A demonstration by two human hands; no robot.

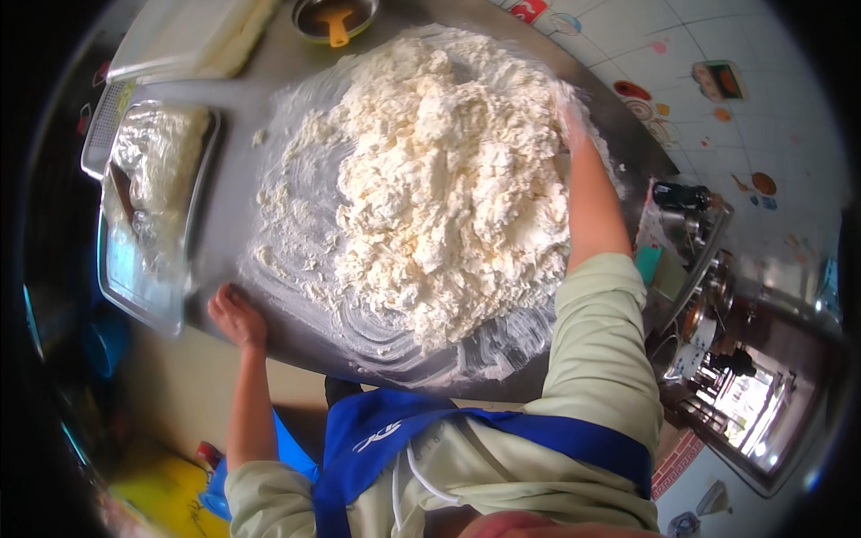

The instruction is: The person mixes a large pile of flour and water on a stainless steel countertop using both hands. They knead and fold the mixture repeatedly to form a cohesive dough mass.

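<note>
A large heap of shaggy, floury dough (451,181) covers the middle of the metal worktop (232,144), with flour smeared around it. At the heap's right edge, my right hand (572,121) is pressed against the dough, its fingers pale with flour and partly blurred. My left hand (237,316) rests at the near left edge of the worktop, away from the dough, with its fingers curled and nothing visible in it. Left of the dough lies a plastic-wrapped pale block (165,148) on a clear tray.
A metal bowl (309,30) with an orange-handled tool (338,30) stands at the far edge. A white slab-like stack (181,40) is at the far left. The clear tray (141,296) reaches the left edge. On the right are a rack (699,262) with containers and a tiled wall (726,134).
</note>
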